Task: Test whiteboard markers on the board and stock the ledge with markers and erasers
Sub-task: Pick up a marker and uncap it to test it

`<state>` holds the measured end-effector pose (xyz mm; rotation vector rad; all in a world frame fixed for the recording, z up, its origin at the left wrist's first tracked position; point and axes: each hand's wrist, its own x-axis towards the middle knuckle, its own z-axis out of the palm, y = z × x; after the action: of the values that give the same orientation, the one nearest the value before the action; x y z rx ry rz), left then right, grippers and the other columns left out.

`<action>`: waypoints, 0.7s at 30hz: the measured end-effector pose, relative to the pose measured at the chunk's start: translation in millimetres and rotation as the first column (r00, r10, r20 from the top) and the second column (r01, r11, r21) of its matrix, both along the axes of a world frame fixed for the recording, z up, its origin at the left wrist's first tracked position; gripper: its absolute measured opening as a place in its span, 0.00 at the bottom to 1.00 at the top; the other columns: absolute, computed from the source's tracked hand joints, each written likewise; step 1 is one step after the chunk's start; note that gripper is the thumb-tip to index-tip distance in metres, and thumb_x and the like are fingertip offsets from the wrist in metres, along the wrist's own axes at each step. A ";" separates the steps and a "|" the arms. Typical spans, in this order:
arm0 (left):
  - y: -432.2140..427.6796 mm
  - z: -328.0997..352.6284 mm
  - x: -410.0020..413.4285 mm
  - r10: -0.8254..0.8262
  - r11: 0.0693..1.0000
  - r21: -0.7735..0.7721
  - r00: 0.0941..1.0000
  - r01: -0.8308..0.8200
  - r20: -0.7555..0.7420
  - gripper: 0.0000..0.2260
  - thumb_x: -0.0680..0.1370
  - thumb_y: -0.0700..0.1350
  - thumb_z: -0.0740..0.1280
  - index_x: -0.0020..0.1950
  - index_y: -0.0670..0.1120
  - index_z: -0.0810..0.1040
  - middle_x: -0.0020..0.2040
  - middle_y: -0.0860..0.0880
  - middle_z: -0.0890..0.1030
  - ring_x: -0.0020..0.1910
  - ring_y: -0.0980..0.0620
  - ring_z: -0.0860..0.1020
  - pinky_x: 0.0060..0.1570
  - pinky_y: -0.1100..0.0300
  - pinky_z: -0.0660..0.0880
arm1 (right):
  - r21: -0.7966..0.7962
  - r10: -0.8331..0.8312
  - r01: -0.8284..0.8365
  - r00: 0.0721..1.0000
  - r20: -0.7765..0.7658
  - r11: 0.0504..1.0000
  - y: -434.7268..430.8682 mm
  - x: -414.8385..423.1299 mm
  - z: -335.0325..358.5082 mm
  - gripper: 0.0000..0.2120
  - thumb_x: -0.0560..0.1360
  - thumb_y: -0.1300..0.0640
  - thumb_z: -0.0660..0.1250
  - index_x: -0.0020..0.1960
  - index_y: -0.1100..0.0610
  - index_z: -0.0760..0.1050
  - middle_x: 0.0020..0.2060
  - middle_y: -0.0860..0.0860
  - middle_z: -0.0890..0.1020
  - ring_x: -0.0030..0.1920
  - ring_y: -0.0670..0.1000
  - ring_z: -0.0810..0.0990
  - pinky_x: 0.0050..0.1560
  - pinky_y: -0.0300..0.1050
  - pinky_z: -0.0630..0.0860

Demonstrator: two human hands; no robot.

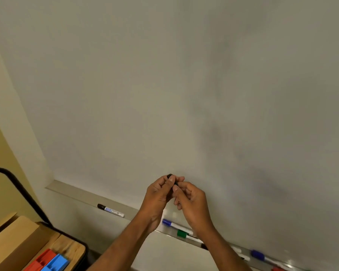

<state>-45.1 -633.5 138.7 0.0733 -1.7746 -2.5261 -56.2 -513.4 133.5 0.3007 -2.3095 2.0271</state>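
Both of my hands meet in front of the lower part of the whiteboard [164, 85]. My left hand [159, 194] and my right hand [192, 202] grip one black marker [171, 178] between them; only its dark end shows above the fingers. On the ledge [76, 194] below lie a black-capped marker [110, 210], a blue-capped marker [169, 223], a green-capped marker [184, 234] and, further right, another blue-capped marker [259, 255]. A red eraser [40, 261] and a blue eraser [56, 264] sit at the bottom left.
A wooden desk [70, 249] with a black frame stands at the lower left and carries a cardboard box [14, 241]. A red-capped item [278, 269] peeks in at the ledge's right end. Faint grey smudges mark the board on the right.
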 end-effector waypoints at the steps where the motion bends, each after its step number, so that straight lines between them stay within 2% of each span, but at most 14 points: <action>1: 13.0 10.1 5.5 -0.002 1.000 -0.005 1.000 0.002 -0.008 0.13 0.84 0.46 0.62 0.60 0.39 0.81 0.57 0.43 0.86 0.58 0.44 0.83 0.61 0.52 0.78 | 0.006 -0.007 0.007 1.000 -0.016 1.000 11.8 5.1 8.7 0.06 0.80 0.54 0.67 0.50 0.50 0.83 0.32 0.48 0.83 0.31 0.45 0.77 0.35 0.38 0.75; 6: 85.6 53.4 35.8 0.013 0.994 -0.105 0.998 -0.020 -0.062 0.14 0.83 0.46 0.63 0.59 0.35 0.80 0.54 0.42 0.86 0.55 0.40 0.84 0.56 0.49 0.81 | 0.046 -0.061 0.067 0.991 -0.121 0.997 80.4 41.3 44.1 0.09 0.80 0.54 0.66 0.47 0.54 0.84 0.27 0.39 0.79 0.30 0.40 0.77 0.34 0.32 0.72; 8: 120.0 69.2 50.7 0.026 0.990 -0.136 0.996 -0.037 -0.084 0.14 0.83 0.45 0.63 0.57 0.35 0.80 0.53 0.42 0.86 0.53 0.40 0.84 0.54 0.48 0.83 | 0.057 -0.071 0.081 0.984 -0.165 0.995 114.2 58.2 56.8 0.10 0.81 0.55 0.65 0.44 0.53 0.83 0.27 0.40 0.78 0.30 0.40 0.76 0.34 0.31 0.71; 11: 163.0 92.0 67.5 0.080 0.981 -0.161 0.984 -0.106 -0.159 0.12 0.84 0.46 0.63 0.55 0.38 0.82 0.51 0.44 0.87 0.54 0.47 0.85 0.52 0.54 0.82 | 0.111 -0.049 0.070 0.982 -0.181 0.991 163.9 76.9 73.9 0.14 0.82 0.55 0.62 0.39 0.50 0.79 0.27 0.44 0.77 0.28 0.41 0.73 0.33 0.34 0.69; 13: 184.1 108.2 72.1 0.131 0.966 -0.188 0.961 -0.180 -0.245 0.12 0.84 0.47 0.63 0.55 0.42 0.82 0.52 0.47 0.87 0.55 0.51 0.84 0.54 0.54 0.80 | 0.111 -0.022 0.037 0.991 -0.133 0.993 195.3 86.7 84.9 0.12 0.83 0.56 0.60 0.46 0.45 0.79 0.31 0.44 0.80 0.32 0.42 0.76 0.35 0.37 0.72; 15: 202.0 125.4 72.0 0.172 0.937 -0.233 0.923 -0.261 -0.344 0.11 0.84 0.47 0.62 0.55 0.44 0.82 0.52 0.50 0.87 0.56 0.53 0.84 0.56 0.53 0.79 | 0.034 -0.029 0.033 0.993 -0.114 0.999 226.0 96.2 100.1 0.13 0.83 0.58 0.61 0.57 0.40 0.75 0.39 0.47 0.85 0.36 0.46 0.81 0.38 0.40 0.76; 16: 210.1 133.6 70.8 0.180 0.920 -0.255 0.899 -0.297 -0.398 0.11 0.84 0.48 0.61 0.55 0.46 0.82 0.53 0.51 0.87 0.56 0.54 0.83 0.57 0.53 0.79 | -0.023 -0.052 0.049 0.990 -0.135 0.999 241.1 100.5 109.1 0.15 0.82 0.61 0.62 0.59 0.41 0.75 0.41 0.50 0.85 0.36 0.48 0.82 0.37 0.40 0.76; 19: 235.8 155.5 65.7 0.182 0.844 -0.328 0.802 -0.424 -0.569 0.10 0.84 0.49 0.61 0.56 0.51 0.81 0.52 0.55 0.84 0.51 0.55 0.82 0.54 0.59 0.78 | -0.274 -0.142 0.083 0.969 -0.203 0.958 284.0 113.5 142.6 0.14 0.80 0.69 0.63 0.52 0.53 0.82 0.41 0.59 0.85 0.34 0.53 0.81 0.33 0.42 0.75; 21: 250.6 168.3 60.4 0.163 0.772 -0.378 0.734 -0.511 -0.660 0.09 0.84 0.49 0.60 0.58 0.53 0.79 0.50 0.59 0.83 0.40 0.51 0.79 0.42 0.68 0.74 | -0.479 -0.150 0.058 0.976 -0.157 0.876 307.3 120.7 166.3 0.13 0.80 0.70 0.61 0.49 0.60 0.84 0.44 0.63 0.85 0.37 0.55 0.81 0.35 0.43 0.75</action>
<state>15.4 -382.9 306.9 -0.3404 -1.8669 -1.4608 64.5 -206.1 299.7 0.3132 -1.6136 2.3011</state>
